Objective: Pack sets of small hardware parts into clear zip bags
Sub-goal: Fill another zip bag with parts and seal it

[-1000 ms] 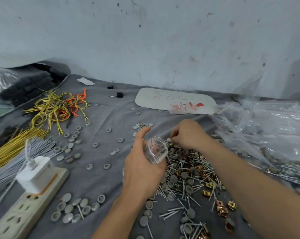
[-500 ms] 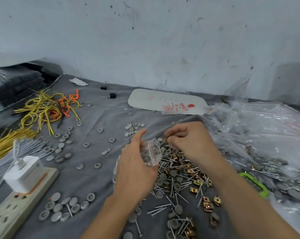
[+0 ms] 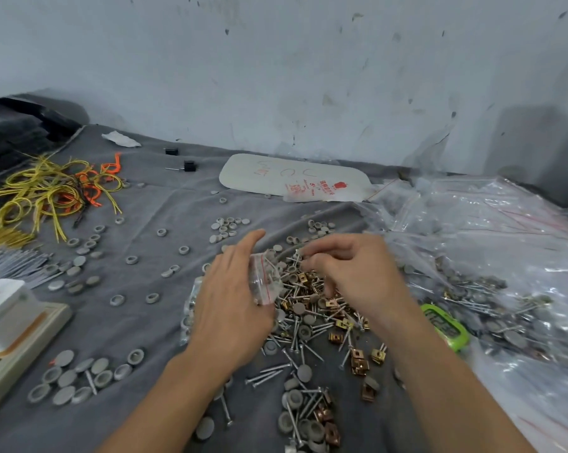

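Well, the left hand point(image 3: 230, 308) grips a small clear zip bag with a red strip point(image 3: 265, 280) just above the mixed pile of steel nails, grey caps and brass clips point(image 3: 312, 308), near centre. The right hand point(image 3: 354, 273) curls its fingers at the bag's mouth; whether they pinch a part I cannot tell. That mouth looks narrow and floppy, so a nail could snag or drop back, spoiling the count. Crowding the right side: a green plastic gadget point(image 3: 446, 328) beside a heap of clear filled bags point(image 3: 491, 243). A white power strip point(image 3: 17, 341) sits near left.
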